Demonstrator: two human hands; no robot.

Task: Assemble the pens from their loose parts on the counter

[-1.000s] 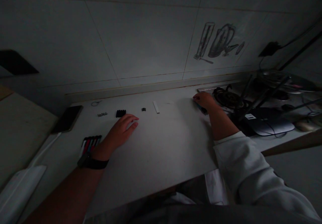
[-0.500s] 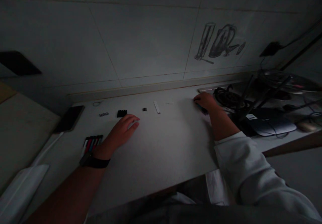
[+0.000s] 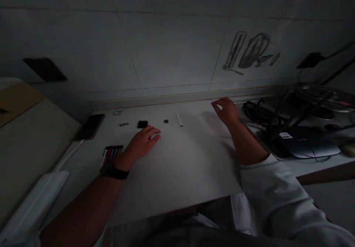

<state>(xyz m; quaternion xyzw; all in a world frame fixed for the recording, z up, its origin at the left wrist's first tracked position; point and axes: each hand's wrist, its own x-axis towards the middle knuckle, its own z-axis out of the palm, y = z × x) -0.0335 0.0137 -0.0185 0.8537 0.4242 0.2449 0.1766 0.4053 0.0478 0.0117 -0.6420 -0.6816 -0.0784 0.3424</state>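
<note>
My left hand (image 3: 145,141) rests over the white table (image 3: 177,169), its fingers loosely curved and thumb apart, holding nothing. Just beyond its knuckles stands a row of short black cylindrical pieces (image 3: 142,124). Beside my left wrist lie several coloured sticks with black ends (image 3: 112,152), partly covered by my watch (image 3: 114,171). Over the table's right side, my right hand (image 3: 226,111) has thumb and fingertips brought together; anything between them is too small or dark to make out. Between the hands lie a small dark piece (image 3: 165,121) and a narrow white strip (image 3: 179,119).
Small grey pieces (image 3: 124,124) and a thin ring (image 3: 118,112) lie at the back left. A phone (image 3: 90,127) with a white cable is at the left edge. On the right are a coiled black cable (image 3: 259,113) and a dark flat device (image 3: 310,139).
My right hand has lifted off the table; the dark object seen under it before no longer shows. My left hand stays by the black pieces. The view has shifted slightly left.
</note>
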